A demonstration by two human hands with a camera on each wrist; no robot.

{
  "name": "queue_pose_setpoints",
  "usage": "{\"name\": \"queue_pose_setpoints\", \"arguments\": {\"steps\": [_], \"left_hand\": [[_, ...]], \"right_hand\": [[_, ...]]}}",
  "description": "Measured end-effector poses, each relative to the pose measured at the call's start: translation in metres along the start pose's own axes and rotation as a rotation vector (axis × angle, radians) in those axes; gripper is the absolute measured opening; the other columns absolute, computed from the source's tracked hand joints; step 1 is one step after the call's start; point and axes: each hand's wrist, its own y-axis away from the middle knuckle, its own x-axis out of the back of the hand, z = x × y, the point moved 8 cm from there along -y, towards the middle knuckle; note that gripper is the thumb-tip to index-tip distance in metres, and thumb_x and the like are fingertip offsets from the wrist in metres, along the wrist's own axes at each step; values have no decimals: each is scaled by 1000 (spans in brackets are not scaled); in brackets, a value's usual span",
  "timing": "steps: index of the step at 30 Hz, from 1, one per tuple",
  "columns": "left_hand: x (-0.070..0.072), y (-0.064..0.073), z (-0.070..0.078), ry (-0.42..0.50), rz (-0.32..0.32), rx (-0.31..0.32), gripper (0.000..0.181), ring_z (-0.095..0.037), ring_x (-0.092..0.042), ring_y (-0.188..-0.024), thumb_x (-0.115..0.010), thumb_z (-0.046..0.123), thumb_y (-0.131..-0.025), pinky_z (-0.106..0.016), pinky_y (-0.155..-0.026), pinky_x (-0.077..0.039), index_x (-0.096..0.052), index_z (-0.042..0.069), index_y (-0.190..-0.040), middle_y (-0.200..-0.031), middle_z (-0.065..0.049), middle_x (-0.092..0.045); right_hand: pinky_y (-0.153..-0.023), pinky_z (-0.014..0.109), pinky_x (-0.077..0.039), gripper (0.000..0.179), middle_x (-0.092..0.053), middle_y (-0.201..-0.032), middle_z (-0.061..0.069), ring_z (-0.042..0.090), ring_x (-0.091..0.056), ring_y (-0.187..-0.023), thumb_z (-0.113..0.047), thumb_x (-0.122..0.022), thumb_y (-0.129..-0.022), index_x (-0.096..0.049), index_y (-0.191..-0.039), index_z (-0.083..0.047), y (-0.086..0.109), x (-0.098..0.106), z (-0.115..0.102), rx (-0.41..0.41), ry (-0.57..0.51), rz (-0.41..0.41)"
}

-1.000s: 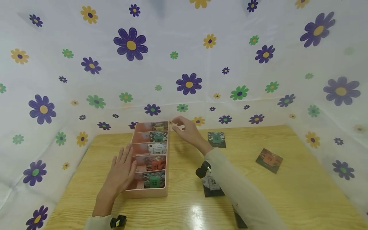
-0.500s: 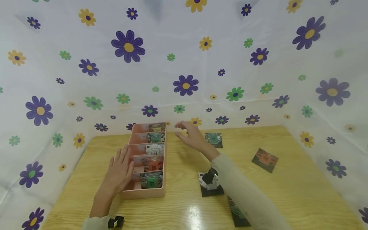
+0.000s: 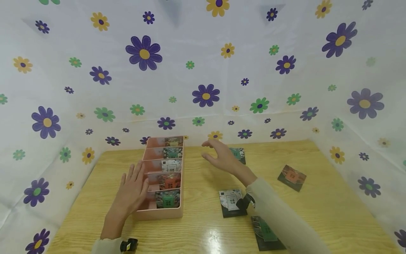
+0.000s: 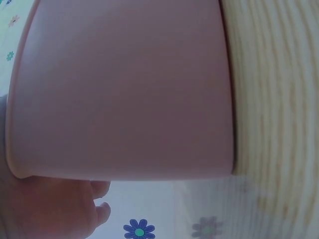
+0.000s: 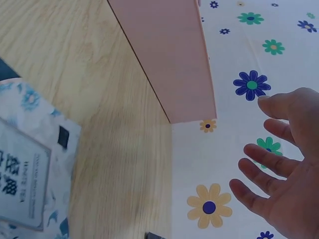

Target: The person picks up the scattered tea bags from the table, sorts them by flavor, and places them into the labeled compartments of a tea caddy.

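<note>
A long pink box [image 3: 160, 214] with several compartments stands on the table, a printed square packet in each one. My left hand [image 3: 129, 187] rests along its left side, fingers straight, thumb by the rim. The left wrist view shows the pink wall close up, with part of that hand [image 4: 55, 206] at its edge. My right hand [image 3: 223, 157] hovers right of the box, fingers loosely bent and holding nothing. Below its wrist lies a white-flowered tea packet [image 3: 229, 200]. A green packet [image 3: 238, 153] shows partly behind the right hand.
On the table [image 3: 203, 225] are also an orange packet [image 3: 292, 176] at the right and a dark green packet [image 3: 265, 231] partly under the right sleeve [image 3: 282, 215]. A white flower-printed cloth [image 3: 177, 81] surrounds the table at the back and sides.
My right hand has drawn back to the right, away from the box's far right corner. The white packet shows more now; the far green one is partly covered. My left hand stays at the box.
</note>
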Motion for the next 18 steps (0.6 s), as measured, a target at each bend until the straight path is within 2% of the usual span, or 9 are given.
{"name": "queue_pose_setpoints", "arguments": {"steps": [5, 9, 18], "left_hand": [[2, 0, 2, -8, 26, -10, 63, -47, -9, -154, -41, 25, -110, -70, -118, -10, -20, -4, -161, -169, -22, -16], [2, 1, 2, -10, 41, -24, 63, -47, -11, -154, -41, 25, -109, -71, -117, -12, -22, -4, -161, -168, -23, -18], [2, 1, 2, -26, 26, -12, 62, -46, -9, -154, -38, 26, -110, -69, -119, -10, -20, -5, -161, -169, -22, -16]], "right_hand": [[-107, 50, -46, 44, -61, -137, 13, 34, -56, -128, -23, -67, -101, -58, -139, 0, 15, 1, 2, -28, 30, -44], [-107, 50, -46, 45, -61, -138, 12, 32, -56, -128, -23, -68, -101, -57, -140, -2, 25, 4, 0, -22, 50, -45], [-105, 50, -48, 46, -61, -138, 11, 30, -57, -127, -20, -70, -99, -58, -139, -2, 47, 6, 3, -61, 37, -46]]}}
